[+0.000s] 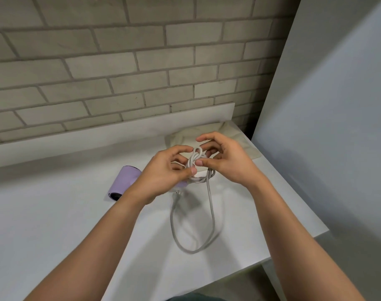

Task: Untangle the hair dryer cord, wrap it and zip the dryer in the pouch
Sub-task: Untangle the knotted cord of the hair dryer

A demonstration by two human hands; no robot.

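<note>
A lilac hair dryer (125,180) lies on the white counter (55,213), partly hidden behind my left wrist. Its pale grey cord (210,205) is bunched in a knot held above the counter, and a long loop hangs down and rests on the surface. My left hand (163,172) pinches the knot from the left with thumb and fingers. My right hand (226,157) grips the knot's upper loops from the right. A cream fabric pouch (246,144) lies flat behind my hands, near the counter's right end.
A grey brick wall (120,72) runs along the back above a low white ledge. A pale wall panel (337,127) stands close on the right. The counter's right edge (315,233) drops off beside my right forearm.
</note>
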